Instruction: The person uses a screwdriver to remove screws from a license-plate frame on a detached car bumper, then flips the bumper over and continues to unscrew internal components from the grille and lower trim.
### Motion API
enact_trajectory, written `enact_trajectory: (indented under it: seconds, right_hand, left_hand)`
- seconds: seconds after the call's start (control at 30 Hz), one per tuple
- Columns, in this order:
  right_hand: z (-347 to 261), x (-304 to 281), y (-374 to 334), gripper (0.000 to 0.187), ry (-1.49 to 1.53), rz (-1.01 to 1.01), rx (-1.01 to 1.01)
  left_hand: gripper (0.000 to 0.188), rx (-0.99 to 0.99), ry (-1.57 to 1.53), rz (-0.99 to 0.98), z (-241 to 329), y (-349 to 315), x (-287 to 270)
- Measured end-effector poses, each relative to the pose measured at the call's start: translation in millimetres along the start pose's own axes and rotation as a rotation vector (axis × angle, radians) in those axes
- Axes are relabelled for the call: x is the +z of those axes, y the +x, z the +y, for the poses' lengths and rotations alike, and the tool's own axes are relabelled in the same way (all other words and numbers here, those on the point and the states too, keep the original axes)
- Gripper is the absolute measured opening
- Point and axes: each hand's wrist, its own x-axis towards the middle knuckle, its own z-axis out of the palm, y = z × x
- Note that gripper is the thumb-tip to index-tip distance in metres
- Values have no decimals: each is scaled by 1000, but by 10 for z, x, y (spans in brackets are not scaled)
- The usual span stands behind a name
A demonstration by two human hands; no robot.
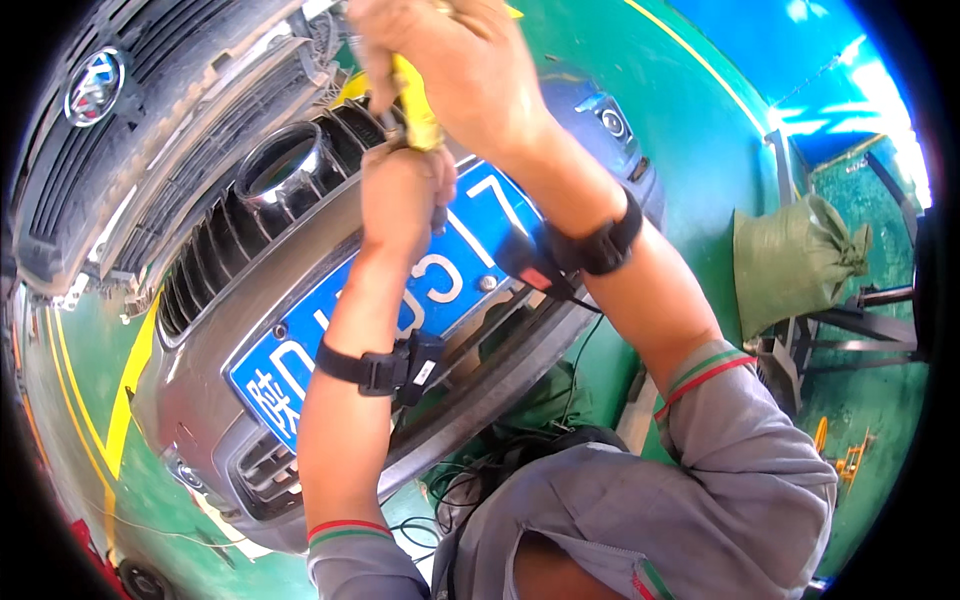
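A grey car bumper (185,395), off its car, lies in front of me with a blue license plate (350,290) on it. Above the plate, my left hand (402,195) is closed, with a small dark piece showing below its fingers. My right hand (455,75) is just beyond it, wrapped round a yellow-handled tool (418,105). The tool's metal end points down to the left hand's fingers. What the left hand grips is mostly hidden. Black straps with small boxes circle both forearms.
At the upper left is a car grille (180,75) with a round badge. A tied green sack (795,265) rests by a metal frame (860,340) on the right. Black cables (465,490) hang near my body. Yellow lines mark the green floor (675,120).
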Motion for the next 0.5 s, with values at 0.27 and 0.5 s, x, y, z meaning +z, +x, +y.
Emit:
enact_trajectory:
  seconds: [0.27,0.5]
  right_hand:
    - [174,-75,115,28,43,-45,21]
    - [289,-200,279,31,844,-777,383]
  left_hand:
    - [20,46,-127,-10,-146,72,-77]
    - [43,38,-225,217,145,-514,-821]
